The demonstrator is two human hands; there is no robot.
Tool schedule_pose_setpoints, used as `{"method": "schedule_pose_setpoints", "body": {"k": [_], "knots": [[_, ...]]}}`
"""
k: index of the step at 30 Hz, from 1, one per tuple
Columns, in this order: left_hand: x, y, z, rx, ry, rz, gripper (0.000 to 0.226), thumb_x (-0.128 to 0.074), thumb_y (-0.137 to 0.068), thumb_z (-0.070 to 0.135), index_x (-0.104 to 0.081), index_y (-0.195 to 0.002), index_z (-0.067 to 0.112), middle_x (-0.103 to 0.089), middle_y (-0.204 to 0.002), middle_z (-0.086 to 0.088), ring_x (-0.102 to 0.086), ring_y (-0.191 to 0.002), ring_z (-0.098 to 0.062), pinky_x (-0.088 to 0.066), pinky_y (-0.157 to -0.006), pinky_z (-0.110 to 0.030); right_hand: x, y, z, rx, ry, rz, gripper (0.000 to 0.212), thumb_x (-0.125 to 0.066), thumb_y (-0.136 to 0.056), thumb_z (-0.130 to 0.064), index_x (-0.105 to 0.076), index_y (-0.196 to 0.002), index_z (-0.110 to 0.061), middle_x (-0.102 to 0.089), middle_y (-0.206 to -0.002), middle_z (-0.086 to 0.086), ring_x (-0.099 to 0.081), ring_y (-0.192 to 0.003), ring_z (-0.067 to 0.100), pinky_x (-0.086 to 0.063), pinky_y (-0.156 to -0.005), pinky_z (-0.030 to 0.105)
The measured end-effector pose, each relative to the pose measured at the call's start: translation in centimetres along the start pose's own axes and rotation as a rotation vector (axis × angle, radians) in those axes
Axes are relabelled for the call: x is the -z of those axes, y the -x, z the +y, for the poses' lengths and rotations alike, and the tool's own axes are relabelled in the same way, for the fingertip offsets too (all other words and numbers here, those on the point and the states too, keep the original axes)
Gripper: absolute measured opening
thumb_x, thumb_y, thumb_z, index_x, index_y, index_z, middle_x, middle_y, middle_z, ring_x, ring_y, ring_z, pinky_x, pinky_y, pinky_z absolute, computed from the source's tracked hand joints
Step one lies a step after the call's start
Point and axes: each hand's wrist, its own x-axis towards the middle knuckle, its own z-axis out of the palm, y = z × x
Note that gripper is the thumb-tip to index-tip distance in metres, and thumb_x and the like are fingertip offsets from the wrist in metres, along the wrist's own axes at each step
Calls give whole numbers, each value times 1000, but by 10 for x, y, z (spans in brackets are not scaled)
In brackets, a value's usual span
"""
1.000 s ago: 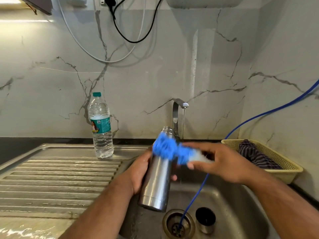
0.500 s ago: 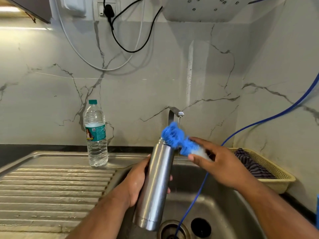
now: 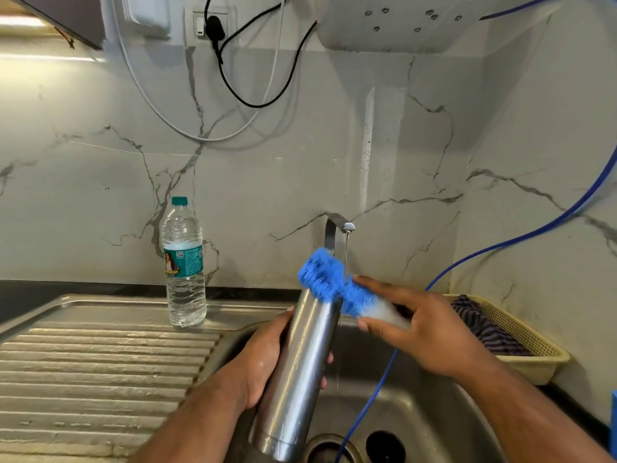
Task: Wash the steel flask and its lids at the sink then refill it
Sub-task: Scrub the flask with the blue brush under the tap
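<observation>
In the head view we see the left hand [image 3: 263, 362] wrapped round the steel flask [image 3: 300, 372], held tilted over the sink [image 3: 434, 416], just beside the thin stream from the tap [image 3: 335, 228]. The right hand [image 3: 420, 329] grips a blue brush [image 3: 329, 279] whose bristles touch the flask's mouth. A water bottle [image 3: 185, 265] stands on the drainboard [image 3: 100, 362].

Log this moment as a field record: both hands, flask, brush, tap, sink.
Left hand: grips the steel flask around its middle, tilted over the sink
Right hand: holds the blue brush by its pale handle
Brush: bristles at the flask's top
Tap: thin stream running
Sink: cup lid beside the drain; blue hose runs to the drain
</observation>
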Motion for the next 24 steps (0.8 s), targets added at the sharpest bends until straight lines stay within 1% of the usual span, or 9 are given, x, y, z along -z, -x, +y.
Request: {"method": "schedule_pose_setpoints", "body": {"k": [2, 5, 8, 10, 12, 14, 18, 21, 24], "knots": [[0, 0, -1, 11, -12, 2, 64, -39, -102, 57, -66, -120, 2, -68, -110, -34, -68, -81, -40, -59, -67, -39, 2, 0, -1, 19, 46, -24, 58, -83, -82, -43, -57, -129, -66, -65, -122, -37, -61, -111, -15, -52, -96, 18], [0, -4, -3, 15, -15, 9, 64, -36, -103, 56, -65, -122, 2, -69, -110, -35, -69, -79, -40, -59, -65, -39, 0, -3, 3, -32, 128, 127, 58, -80, -83, -47, -54, -131, -66, -71, -118, -22, -66, -102, -6, -55, -92, 24], [0, -5, -4, 5, -32, 48, 62, -39, -103, 55, -65, -121, 1, -71, -109, -32, -70, -79, -39, -59, -63, -38, 0, 0, 1, 29, 67, -45, 61, -83, -81, -47, -55, -131, -66, -68, -122, -32, -64, -108, -11, -54, -96, 25], [2, -7, -6, 24, -49, 76, 63, -40, -102, 56, -66, -119, 2, -73, -109, -29, -71, -83, -38, -60, -68, -40, -3, 1, -2, 46, 124, -104, 63, -82, -81, -52, -50, -131, -71, -64, -124, -39, -63, -107, -12, -55, -94, 27], [4, -9, -6, 41, -62, 116, 67, -40, -100, 62, -68, -120, 5, -73, -111, -27, -70, -91, -39, -60, -80, -44, -4, -2, 1, 26, 229, 17, 65, -76, -82, -59, -42, -135, -73, -67, -123, -30, -65, -103, -5, -56, -90, 29], [7, -12, -6, 55, -40, 150, 68, -43, -99, 64, -71, -119, 6, -73, -113, -26, -70, -93, -39, -58, -87, -48, -4, -2, 1, 20, 222, 28, 62, -75, -83, -58, -44, -134, -73, -68, -115, -28, -65, -99, -6, -53, -85, 21], [10, -12, -5, 28, -9, 194, 59, -57, -93, 61, -74, -110, 7, -75, -106, -24, -73, -82, -34, -57, -83, -45, -3, 3, -5, 49, 92, -265, 59, -84, -81, -45, -56, -129, -65, -67, -107, -36, -62, -95, -16, -48, -74, 9], [12, -14, -4, 42, 28, 189, 69, -49, -95, 66, -69, -120, 5, -72, -115, -27, -73, -88, -37, -59, -80, -43, -8, 0, -5, 25, 145, -65, 60, -80, -84, -49, -52, -135, -64, -62, -119, -39, -59, -96, -22, -45, -77, 4], [12, -15, -1, 26, 59, 201, 67, -51, -94, 65, -69, -114, 5, -76, -98, -22, -75, -75, -31, -57, -71, -37, -7, 2, -6, 9, 28, -259, 62, -85, -82, -40, -55, -132, -61, -67, -109, -38, -60, -95, -21, -44, -77, 4]]}}
